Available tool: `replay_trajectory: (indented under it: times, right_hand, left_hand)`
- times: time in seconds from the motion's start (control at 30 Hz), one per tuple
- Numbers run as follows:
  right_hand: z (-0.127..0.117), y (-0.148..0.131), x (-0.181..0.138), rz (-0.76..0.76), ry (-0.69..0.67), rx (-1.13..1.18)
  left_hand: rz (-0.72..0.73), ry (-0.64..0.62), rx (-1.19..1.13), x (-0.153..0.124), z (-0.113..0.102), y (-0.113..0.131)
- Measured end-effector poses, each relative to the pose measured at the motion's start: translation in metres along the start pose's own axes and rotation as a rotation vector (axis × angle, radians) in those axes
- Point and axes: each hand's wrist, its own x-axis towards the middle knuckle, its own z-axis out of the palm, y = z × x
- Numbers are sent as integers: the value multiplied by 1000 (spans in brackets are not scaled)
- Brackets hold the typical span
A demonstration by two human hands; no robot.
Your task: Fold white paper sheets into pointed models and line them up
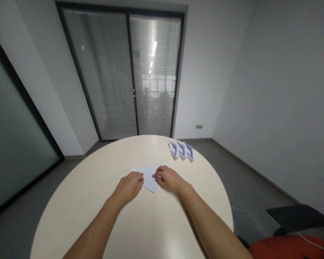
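Note:
A partly folded sheet of white paper lies on the table in front of me, with crease lines and a point facing me. On its left side, my left hand is closed, thumb and fingertips pinching the paper's edge. My right hand grips the right side the same way, its fingers curled and covering that edge. The sheet's middle shows in the small gap between my hands. Past my right hand, three folded paper pieces stand in a row, touching or nearly so.
The round cream table has its edge curving around the work. A black-and-red chair stands at lower right, with a thin white cable over it. Beyond the table are a glass door with blinds and a white wall.

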Motion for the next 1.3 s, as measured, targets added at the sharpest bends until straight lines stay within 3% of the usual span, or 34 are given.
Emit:
replay_trajectory:
  times: [0.13, 0.33, 0.67, 0.9, 1.3]
  right_hand:
    - [1, -10, 2, -29, -3, -48]
    - [1, -7, 1, -48, -34, -20]
    - [0, 1, 0, -38, -75, 99]
    - [2, -8, 2, -96, -50, 25]
    - [3, -24, 5, 70, -78, -91]
  left_hand:
    - [66, 16, -23, 0, 1, 4]
    - [172, -65, -66, -3, 5, 9]
    - [148, -74, -109, -3, 10, 3]
    - [122, -78, -114, -2, 7, 3]
    - [109, -32, -19, 1, 4, 28]
